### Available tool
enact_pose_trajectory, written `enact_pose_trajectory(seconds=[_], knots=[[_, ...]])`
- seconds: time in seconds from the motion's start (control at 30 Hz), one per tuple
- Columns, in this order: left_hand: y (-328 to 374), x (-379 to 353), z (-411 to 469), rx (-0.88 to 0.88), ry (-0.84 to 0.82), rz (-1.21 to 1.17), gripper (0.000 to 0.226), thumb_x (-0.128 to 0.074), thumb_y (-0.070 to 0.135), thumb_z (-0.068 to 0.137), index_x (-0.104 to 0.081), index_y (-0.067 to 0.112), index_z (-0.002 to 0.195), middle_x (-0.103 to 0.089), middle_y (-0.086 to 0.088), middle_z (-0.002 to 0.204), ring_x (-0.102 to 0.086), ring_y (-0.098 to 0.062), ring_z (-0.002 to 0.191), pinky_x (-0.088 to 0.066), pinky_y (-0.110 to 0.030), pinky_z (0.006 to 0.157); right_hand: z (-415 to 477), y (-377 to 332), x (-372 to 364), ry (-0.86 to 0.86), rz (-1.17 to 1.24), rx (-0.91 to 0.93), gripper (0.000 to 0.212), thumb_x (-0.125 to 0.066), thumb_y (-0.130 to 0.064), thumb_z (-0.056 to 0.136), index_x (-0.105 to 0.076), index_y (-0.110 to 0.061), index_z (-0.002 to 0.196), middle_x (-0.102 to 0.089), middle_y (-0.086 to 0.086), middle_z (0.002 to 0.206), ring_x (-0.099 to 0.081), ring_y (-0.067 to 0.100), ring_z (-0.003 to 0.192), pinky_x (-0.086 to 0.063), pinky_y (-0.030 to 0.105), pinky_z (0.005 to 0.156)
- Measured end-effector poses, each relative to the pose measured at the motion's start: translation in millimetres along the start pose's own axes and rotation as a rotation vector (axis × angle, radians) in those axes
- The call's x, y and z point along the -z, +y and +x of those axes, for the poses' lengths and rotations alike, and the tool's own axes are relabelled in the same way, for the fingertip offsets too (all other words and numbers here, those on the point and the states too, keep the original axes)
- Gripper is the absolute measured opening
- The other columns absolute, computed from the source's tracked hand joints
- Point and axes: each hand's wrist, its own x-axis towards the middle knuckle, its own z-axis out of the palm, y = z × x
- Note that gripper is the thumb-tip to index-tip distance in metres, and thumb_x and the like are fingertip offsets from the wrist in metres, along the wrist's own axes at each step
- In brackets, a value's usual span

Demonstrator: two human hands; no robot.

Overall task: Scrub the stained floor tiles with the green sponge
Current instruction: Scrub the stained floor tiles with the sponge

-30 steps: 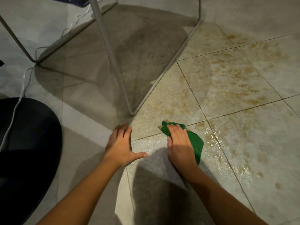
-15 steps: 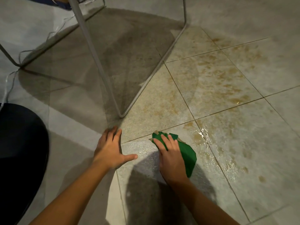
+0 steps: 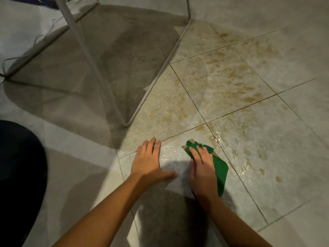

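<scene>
Far left, a dark rounded shape [image 3: 19,175], blurred, cannot tell what it is. Above it a thin white cord [image 3: 26,52] trails over the floor by the grey metal tube frame [image 3: 92,66], whose bent foot rests on the floor near the middle, casting a wide shadow.

Left hand [image 3: 148,162] lies flat on the pale grey floor tiles [image 3: 267,157], palm down, fingers [image 3: 151,145] together pointing away, thumb stretched out to the right; it holds nothing.

Just right of it, right hand [image 3: 203,170] presses down on the flat green scouring sponge [image 3: 220,172], fingers laid fairly close together over its far end, pinning it to the floor. Sponge is thin, deep green, roughly rectangular, with a tan frayed bit showing at the far corner; its right edge sticks out from under the hand. It sits on a wet, glossy tile beside a dark grout line, in the lower middle of the floor.

Right and beyond: brown-orange stain patches [image 3: 236,77] spread across several tiles, with smaller spots near the sponge's right. No containers seen.
</scene>
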Motion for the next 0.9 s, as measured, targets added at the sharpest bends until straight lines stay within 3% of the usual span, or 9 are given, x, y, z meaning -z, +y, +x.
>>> enact_pose_trajectory(seconds=[0.17, 0.23, 0.37, 0.53, 0.67, 0.77, 0.9], knots=[[1.6, -7.4, -0.7, 0.010, 0.005, 0.051, 0.123, -0.052, 0.083, 0.063, 0.005, 0.018, 0.151, 0.014, -0.002, 0.158, 0.012, -0.025, 0.145, 0.001, -0.039, 0.118, 7.9, -1.5, 3.2, -0.109, 0.021, 0.144, 0.036, -0.044, -0.008, 0.089, -0.055, -0.009, 0.123, -0.055, 0.015, 0.128, -0.039, 0.031, 0.127, -0.016, 0.039, 0.113], [1.3, -6.1, -0.9, 0.007, 0.010, 0.038, 0.123, -0.053, 0.083, 0.063, 0.004, 0.019, 0.151, 0.013, -0.001, 0.158, 0.011, -0.025, 0.145, 0.000, -0.039, 0.118, 19.8, 4.1, 8.9, -0.165, -0.013, 0.110, 0.043, -0.052, 0.000, 0.085, -0.054, -0.011, 0.126, -0.053, 0.014, 0.130, -0.040, 0.031, 0.128, -0.015, 0.042, 0.110], [1.1, -3.0, -4.0, -0.005, -0.012, 0.045, 0.122, -0.050, 0.084, 0.063, 0.006, 0.019, 0.150, 0.015, -0.001, 0.158, 0.012, -0.025, 0.145, 0.001, -0.040, 0.119, 19.4, 28.7, 21.9, -0.032, -0.034, 0.000, 0.049, -0.058, 0.008, 0.080, -0.054, -0.007, 0.126, -0.054, 0.016, 0.128, -0.042, 0.031, 0.126, -0.024, 0.048, 0.107], [1.4, -3.1, -4.0, -0.002, -0.010, 0.059, 0.123, -0.048, 0.086, 0.063, 0.006, 0.019, 0.151, 0.014, -0.001, 0.158, 0.011, -0.025, 0.145, 0.001, -0.040, 0.119, -5.2, 29.2, 28.3, 0.030, 0.006, -0.201, 0.040, -0.048, -0.002, 0.090, -0.049, -0.009, 0.130, -0.047, 0.014, 0.136, -0.034, 0.029, 0.132, -0.021, 0.046, 0.110], [2.7, -3.8, -4.2, 0.005, 0.010, 0.037, 0.124, -0.050, 0.086, 0.061, 0.004, 0.020, 0.151, 0.013, 0.000, 0.158, 0.011, -0.024, 0.145, 0.001, -0.039, 0.119, -17.3, 8.5, 13.0, 0.001, -0.005, -0.011, 0.039, -0.039, -0.011, 0.087, -0.051, -0.009, 0.124, -0.055, 0.018, 0.126, -0.045, 0.036, 0.122, -0.029, 0.051, 0.104], [3.0, -4.1, -4.4, 0.010, 0.018, 0.040, 0.124, -0.048, 0.087, 0.060, 0.004, 0.020, 0.151, 0.012, 0.001, 0.158, 0.011, -0.022, 0.145, 0.001, -0.039, 0.119, 0.2, 8.2, 13.6, -0.062, 0.040, 0.061, 0.037, -0.040, -0.008, 0.088, -0.055, -0.006, 0.122, -0.055, 0.018, 0.125, -0.041, 0.034, 0.124, -0.022, 0.045, 0.110], [2.9, -2.8, -6.3, 0.002, 0.018, 0.042, 0.123, -0.043, 0.088, 0.060, 0.005, 0.020, 0.150, 0.012, 0.001, 0.158, 0.011, -0.023, 0.145, 0.001, -0.040, 0.119, 20.0, 17.0, 26.6, -0.169, 0.006, 0.018, 0.043, -0.047, -0.001, 0.090, -0.048, -0.011, 0.132, -0.047, 0.013, 0.137, -0.034, 0.028, 0.133, -0.010, 0.036, 0.111]])
